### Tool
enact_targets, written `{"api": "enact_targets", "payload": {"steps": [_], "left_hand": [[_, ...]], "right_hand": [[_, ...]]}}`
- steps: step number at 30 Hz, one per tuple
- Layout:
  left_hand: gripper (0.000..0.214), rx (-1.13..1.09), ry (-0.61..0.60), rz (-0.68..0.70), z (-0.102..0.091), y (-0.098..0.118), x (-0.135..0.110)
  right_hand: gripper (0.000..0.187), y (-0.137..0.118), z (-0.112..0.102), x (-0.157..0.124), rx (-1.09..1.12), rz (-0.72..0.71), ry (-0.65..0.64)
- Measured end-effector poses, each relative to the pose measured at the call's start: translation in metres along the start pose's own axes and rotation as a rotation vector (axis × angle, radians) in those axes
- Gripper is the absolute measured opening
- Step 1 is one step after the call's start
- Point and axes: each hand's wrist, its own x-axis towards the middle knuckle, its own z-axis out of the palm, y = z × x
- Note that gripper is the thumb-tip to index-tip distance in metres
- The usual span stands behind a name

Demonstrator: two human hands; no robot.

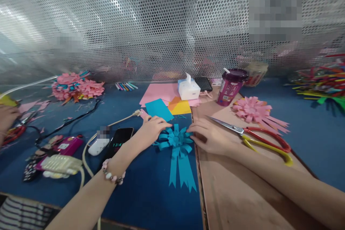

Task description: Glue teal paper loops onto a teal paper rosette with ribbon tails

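A blue paper flower [176, 138] with curled petals and notched ribbon tails lies flat between my two hands. My left hand [154, 129] reaches in from the left with fingers stretched toward the upper left petals; its thumb is mostly hidden. On the other side, my right hand [206, 134] has thumb and fingers apart beside the right petals. Whether the fingertips press on the paper is hard to make out. Just beyond the flower lie a blue paper sheet [159, 110] and a yellow paper sheet [180, 106].
Red-and-yellow-handled scissors [265, 138] lie right of my right hand, near a pink paper flower [252, 109]. A purple cup [232, 87] and tissue pack [189, 89] stand behind. A phone [121, 138] and cables lie left. Another person's hand [8, 116] shows far left.
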Motion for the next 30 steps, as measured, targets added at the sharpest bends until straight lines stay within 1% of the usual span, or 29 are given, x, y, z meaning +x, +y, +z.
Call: {"api": "enact_targets", "payload": {"steps": [7,13,17,21,24,27,30], "left_hand": [[0.035,-0.021,-0.030,-0.034,-0.008,0.007,0.002],[0.036,-0.027,-0.018,-0.022,-0.005,0.005,0.000],[0.036,-0.012,-0.005,-0.013,-0.005,0.005,-0.003],[0.035,-0.016,0.015,-0.016,-0.005,0.008,-0.006],[0.033,-0.026,0.035,-0.020,-0.003,0.007,-0.007],[0.032,-0.043,0.047,-0.016,0.001,0.005,-0.007],[0.032,-0.058,0.047,0.004,0.003,0.003,-0.006]], "right_hand": [[0.020,0.002,0.001,0.000,0.000,0.002,-0.025],[0.020,0.004,0.004,0.000,-0.002,-0.008,-0.030],[0.021,0.000,0.000,0.000,0.008,-0.003,-0.046],[0.025,-0.006,-0.007,-0.001,0.026,-0.027,-0.026],[0.021,-0.008,-0.007,-0.003,-0.016,-0.037,-0.010],[0.010,-0.007,-0.006,-0.004,-0.068,-0.041,-0.020],[0.008,-0.008,-0.005,-0.003,-0.098,-0.052,-0.034]]}}
